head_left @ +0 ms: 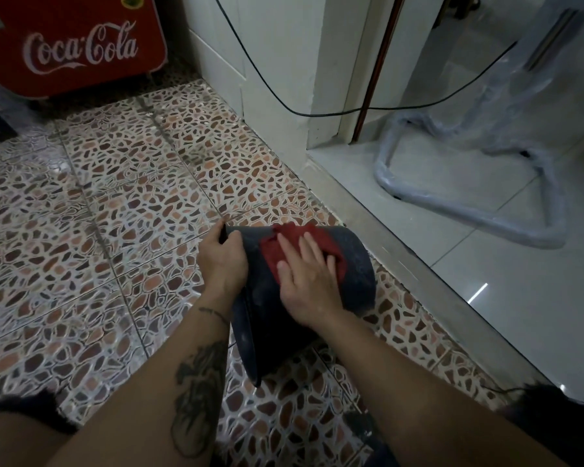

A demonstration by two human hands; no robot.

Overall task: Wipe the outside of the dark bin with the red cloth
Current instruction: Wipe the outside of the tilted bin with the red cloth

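The dark bin point(358, 264) lies tipped on its side on the patterned floor, its wide rim toward me and its base pointing away. My left hand point(221, 259) grips the bin's left side near the base and steadies it. My right hand point(305, 276) lies flat, fingers spread, on the red cloth point(321, 239), which is pressed against the top of the bin's outer wall. Part of the cloth is hidden under my palm.
A raised step point(402, 237) with pale tiles runs along the right, close to the bin. A plastic-wrapped metal frame point(466, 210) stands on it. A red Coca-Cola cooler point(78, 48) sits at the far left. A black cable point(284, 102) hangs along the white wall.
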